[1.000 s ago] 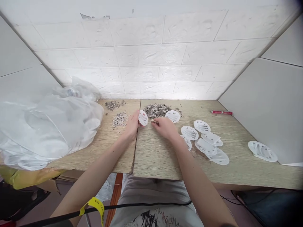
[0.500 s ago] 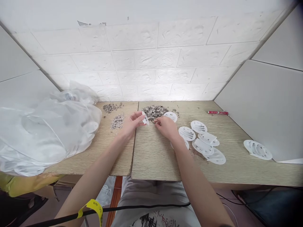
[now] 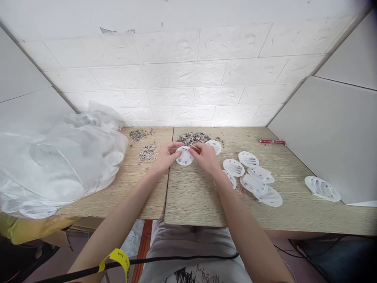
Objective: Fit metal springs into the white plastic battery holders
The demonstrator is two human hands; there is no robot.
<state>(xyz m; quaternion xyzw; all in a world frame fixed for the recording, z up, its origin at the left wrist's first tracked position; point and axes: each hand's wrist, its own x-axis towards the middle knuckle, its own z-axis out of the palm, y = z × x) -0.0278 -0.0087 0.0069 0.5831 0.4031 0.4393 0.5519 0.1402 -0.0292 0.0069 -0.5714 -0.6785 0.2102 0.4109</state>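
My left hand [image 3: 165,159] is closed on the left edge of a round white plastic disc [image 3: 185,158], which has several small metal pieces set in it. The disc's flat face is turned up toward me. At its upper right edge is my right hand [image 3: 207,158], thumb and fingers pinched together; whatever lies between those fingertips is too small to make out. Just behind both hands spreads a heap of small metal pieces [image 3: 193,138]. Another white disc [image 3: 215,146] lies beside that heap, close behind my right hand.
Several white discs [image 3: 234,168] lie to the right, some overlapping, with a single disc [image 3: 322,188] farther off. Two smaller metal piles [image 3: 147,152] sit on the left board near a large plastic bag [image 3: 85,161]. A red pen-like object [image 3: 272,142] rests at back right.
My right hand has come from the metal heap to the disc's edge. My left hand has turned the disc so its face shows, and moved it slightly toward me.
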